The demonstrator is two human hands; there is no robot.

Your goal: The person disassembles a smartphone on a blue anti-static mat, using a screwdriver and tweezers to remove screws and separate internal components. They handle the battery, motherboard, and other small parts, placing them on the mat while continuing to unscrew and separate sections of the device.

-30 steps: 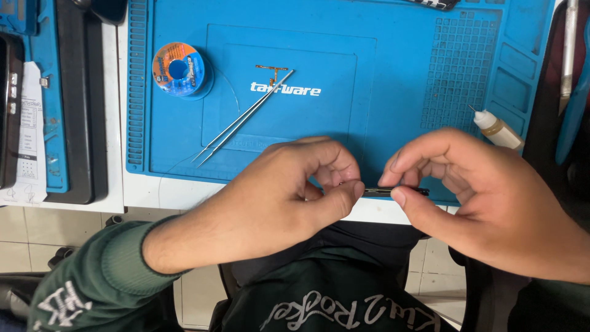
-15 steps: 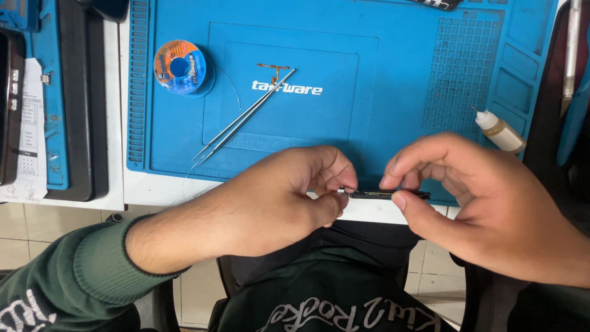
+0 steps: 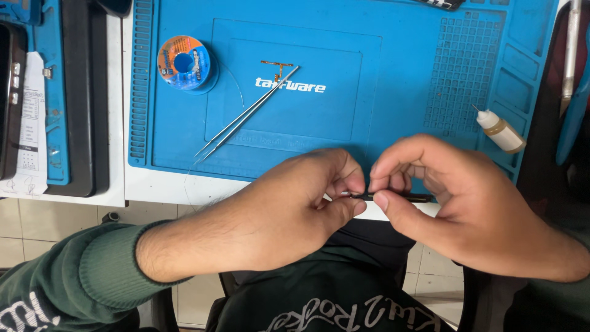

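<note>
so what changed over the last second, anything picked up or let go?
Little. Both hands drifted slightly down toward the mat's near edge; the left hand and right hand keep pinching the thin dark strip between them, nothing released. Tweezers, solder spool, small bottle and blue mat lie as before.

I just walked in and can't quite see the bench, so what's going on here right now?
A person seated at a blue work mat holds a thin dark strip-like part between both hands at the mat's near edge. The left hand pinches one end, and the right hand pinches it between thumb and forefinger. On the mat lie metal tweezers, a spool of solder wire and a small dropper bottle, all untouched.
</note>
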